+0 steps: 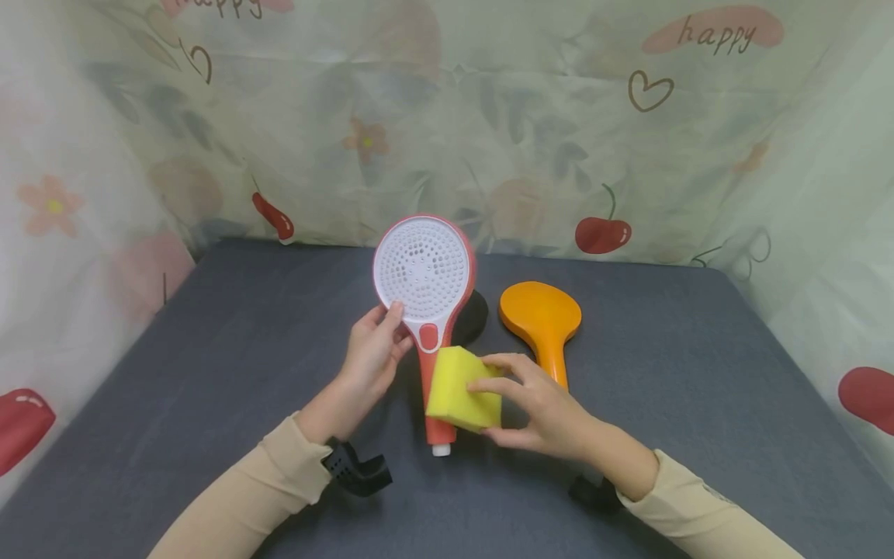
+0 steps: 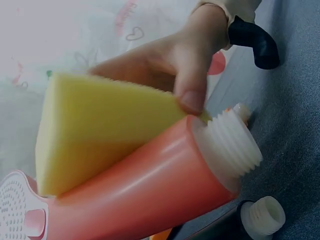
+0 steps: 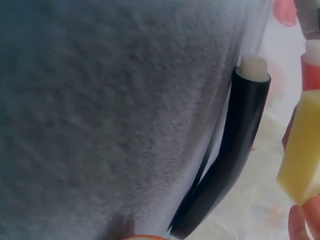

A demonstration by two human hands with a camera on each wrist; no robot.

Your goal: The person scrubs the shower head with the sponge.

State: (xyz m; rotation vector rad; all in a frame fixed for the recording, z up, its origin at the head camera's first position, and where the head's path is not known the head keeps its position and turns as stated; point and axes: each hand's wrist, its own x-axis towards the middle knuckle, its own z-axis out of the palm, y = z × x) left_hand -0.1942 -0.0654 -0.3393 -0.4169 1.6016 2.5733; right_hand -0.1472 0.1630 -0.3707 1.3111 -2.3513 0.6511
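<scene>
In the head view, my left hand (image 1: 373,349) grips a red shower head (image 1: 426,272) near its neck, its white, dotted spray face toward me. My right hand (image 1: 541,404) pinches a yellow sponge (image 1: 464,388) against the shower head's handle. The left wrist view shows the sponge (image 2: 110,130) lying along the red handle (image 2: 145,185), beside the white threaded end. At the right edge of the right wrist view, the sponge (image 3: 302,150) appears with some fingertips below it.
An orange shower head (image 1: 541,314) lies face down on the dark grey table (image 1: 209,373), right of the red one. Behind the red one is a black shower head (image 1: 471,318), partly hidden; its handle (image 3: 225,150) shows in the right wrist view. A printed curtain (image 1: 447,116) surrounds the table.
</scene>
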